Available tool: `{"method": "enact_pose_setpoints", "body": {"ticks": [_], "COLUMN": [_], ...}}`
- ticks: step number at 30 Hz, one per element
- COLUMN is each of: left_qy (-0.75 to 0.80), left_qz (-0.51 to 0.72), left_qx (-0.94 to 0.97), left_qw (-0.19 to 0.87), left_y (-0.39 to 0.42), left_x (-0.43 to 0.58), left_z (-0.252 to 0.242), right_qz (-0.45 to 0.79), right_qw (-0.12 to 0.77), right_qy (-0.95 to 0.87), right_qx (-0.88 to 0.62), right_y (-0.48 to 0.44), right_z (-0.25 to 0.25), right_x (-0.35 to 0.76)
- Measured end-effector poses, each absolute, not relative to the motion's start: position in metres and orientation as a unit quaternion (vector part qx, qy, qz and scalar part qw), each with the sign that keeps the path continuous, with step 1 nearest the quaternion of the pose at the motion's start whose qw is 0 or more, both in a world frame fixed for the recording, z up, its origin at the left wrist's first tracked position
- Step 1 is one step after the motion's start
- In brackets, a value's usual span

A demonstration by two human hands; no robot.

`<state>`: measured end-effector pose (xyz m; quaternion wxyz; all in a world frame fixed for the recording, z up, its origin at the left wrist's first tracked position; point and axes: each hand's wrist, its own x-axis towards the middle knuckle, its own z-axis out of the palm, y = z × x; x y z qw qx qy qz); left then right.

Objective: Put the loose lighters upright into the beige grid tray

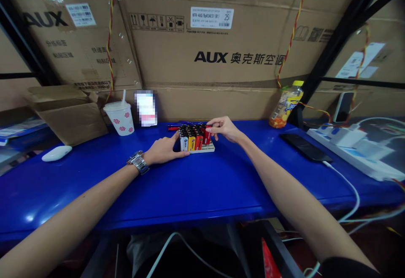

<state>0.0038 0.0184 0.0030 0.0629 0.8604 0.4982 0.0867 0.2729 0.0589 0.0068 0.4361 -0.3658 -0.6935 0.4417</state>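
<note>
A red lighter stands at the right end of the lighter rows, over the pale tray; whether it is fully seated is unclear. The right hand pinches it between thumb and fingers. White, yellow and orange lighters fill the tray's left part, upright. The left hand touches the tray's left end, thumb and forefinger spread wide, with a watch on its wrist. Pens lie just behind on the blue table. Farther left stand a cup and lit screen; right, a bottle and black phone.
</note>
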Motion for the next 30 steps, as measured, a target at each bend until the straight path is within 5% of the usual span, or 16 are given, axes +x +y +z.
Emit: {"method": "enact_pose_setpoints", "body": {"ticks": [23, 30], "left_qy": [0.515, 0.453], "left_qz": [0.115, 0.183], "left_qx": [0.845, 0.827], "left_qw": [0.089, 0.279], "left_y": [0.019, 0.027], "left_x": [0.005, -0.011], "left_z": [0.0, 0.013], "right_qz": [0.402, 0.406], "right_qw": [0.394, 0.424], "right_qy": [-0.733, -0.704], "right_qx": [-0.382, -0.399], "right_y": [0.051, 0.053], "right_z": [0.018, 0.016], "right_x": [0.268, 0.269]}}
